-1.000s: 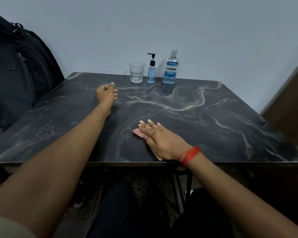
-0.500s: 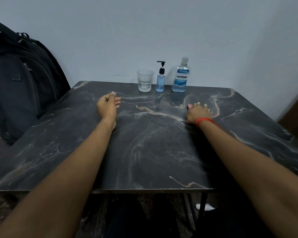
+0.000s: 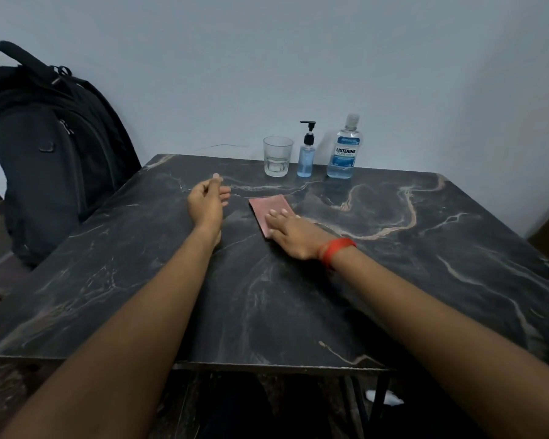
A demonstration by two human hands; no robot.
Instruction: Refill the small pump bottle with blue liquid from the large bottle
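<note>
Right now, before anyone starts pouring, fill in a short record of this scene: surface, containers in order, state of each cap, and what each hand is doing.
surface: dark marble table
back row, left to right: glass, small pump bottle, large bottle
caps: pump head and large bottle's cap both still on
left hand: loosely curled, holding nothing, resting on table
right hand: flat on a pink cloth
beside table, left: black backpack
pouring: not yet begun

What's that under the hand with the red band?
A flat pinkish cloth lies on the dark table under the right hand. Its far part shows beyond the fingertips; the part beneath the palm is covered, so its full shape cannot be seen.
</note>
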